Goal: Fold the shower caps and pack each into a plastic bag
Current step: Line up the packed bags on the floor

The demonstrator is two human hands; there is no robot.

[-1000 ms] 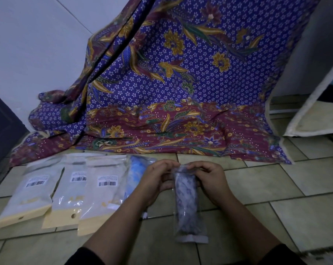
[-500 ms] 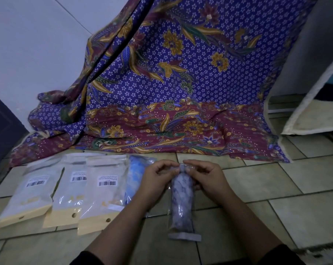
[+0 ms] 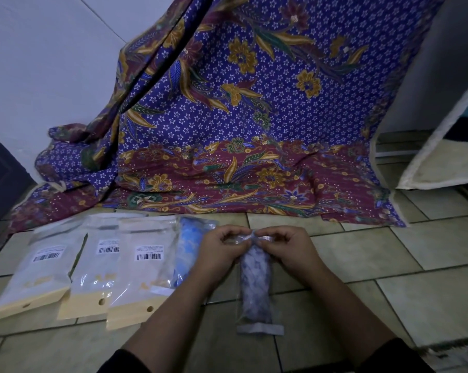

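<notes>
Forearms enter from the bottom edge, dark sleeves at the elbows, both reaching over a tiled floor [image 3: 388, 251]. Between them lies one clear plastic bag [image 3: 257, 313], long and narrow, its near end closed by a pale strip resting on the tile. Inside it sits a folded shower cap [image 3: 255, 286], rolled to a tight bundle, whitish with a bluish-purple mottled print, filling most of the bag's length.

Left hand [image 3: 222, 251]: fingers curled, thumb and forefinger pinched on the left part of the bag's far opening. Right hand [image 3: 286, 251]: same pinch on the right part of the opening. The two sets of fingertips nearly meet over the crumpled mouth of the bag. The bag's body runs from the fingertips back toward the person, below and between the wrists.

Count, left of the left forearm: one more clear bag holding a blue cap [image 3: 187, 254], partly hidden behind the left hand; then three flat pouches [image 3: 98, 267] with barcode labels and cream header cards with a punched hole, laid side by side and overlapping slightly. Total bagged caps visible: two.

Beyond the hands, one batik cloth [image 3: 241, 125], purple with small white flowers and a maroon border, hangs down and spreads onto the floor. White wall [image 3: 52, 63] at far left; a pale mat [image 3: 442, 157] leans at far right.
</notes>
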